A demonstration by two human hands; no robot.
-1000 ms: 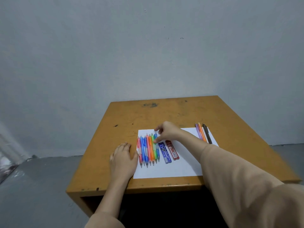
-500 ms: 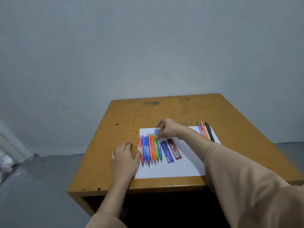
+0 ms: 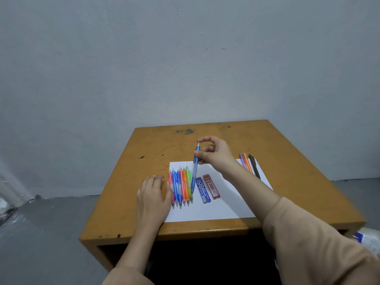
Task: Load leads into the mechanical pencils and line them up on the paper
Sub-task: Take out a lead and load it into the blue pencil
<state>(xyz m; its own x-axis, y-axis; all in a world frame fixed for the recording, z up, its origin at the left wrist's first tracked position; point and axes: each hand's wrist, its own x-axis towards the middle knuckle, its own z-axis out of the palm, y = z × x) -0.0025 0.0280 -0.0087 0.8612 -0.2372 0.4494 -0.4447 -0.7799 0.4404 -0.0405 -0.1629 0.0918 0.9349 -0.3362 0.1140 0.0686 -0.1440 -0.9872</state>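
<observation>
My right hand [image 3: 213,153] pinches a blue mechanical pencil [image 3: 195,167] near its top end and holds it tilted, tip down, above the white paper [image 3: 222,204]. Several coloured pencils [image 3: 181,186] lie side by side on the paper's left part. Right of them lie a blue lead case [image 3: 202,190] and a red lead case [image 3: 211,187]. My left hand [image 3: 153,194] rests flat on the table and the paper's left edge, touching the leftmost pencil. Three more pencils [image 3: 248,163], purple, orange and black, lie at the paper's far right.
The orange wooden table [image 3: 287,161] stands against a grey wall. Grey floor lies to the left and right. A white and blue object [image 3: 368,239] shows at the right edge, below the table's corner.
My right hand has lifted the blue pencil out of the row, raising its top end up and away from the paper. My left hand has stayed in place.
</observation>
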